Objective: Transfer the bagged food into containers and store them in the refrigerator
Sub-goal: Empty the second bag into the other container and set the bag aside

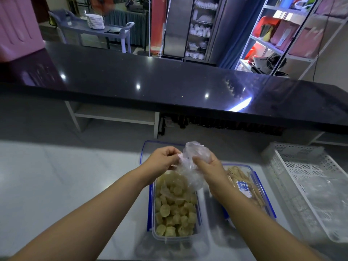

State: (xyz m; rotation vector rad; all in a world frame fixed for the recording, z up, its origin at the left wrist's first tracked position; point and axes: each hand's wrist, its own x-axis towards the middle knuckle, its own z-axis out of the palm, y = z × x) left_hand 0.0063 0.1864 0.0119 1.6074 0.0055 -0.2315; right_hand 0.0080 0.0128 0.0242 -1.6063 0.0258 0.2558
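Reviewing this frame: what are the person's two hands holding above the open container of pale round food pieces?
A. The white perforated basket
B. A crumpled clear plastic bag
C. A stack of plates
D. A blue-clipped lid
B: both the left hand and the right hand pinch a crumpled clear plastic bag over the open container of round pieces; the white basket sits untouched to the right.

A long black glossy counter [169, 87] crosses the middle of the frame, with a white perforated basket [308, 181] below it at the right edge. Beyond the counter, a stack of white plates [95, 21] sits on a grey cart [90, 32] at upper left, and a white shelving rack [282, 34] with pink and red items fills the upper right.
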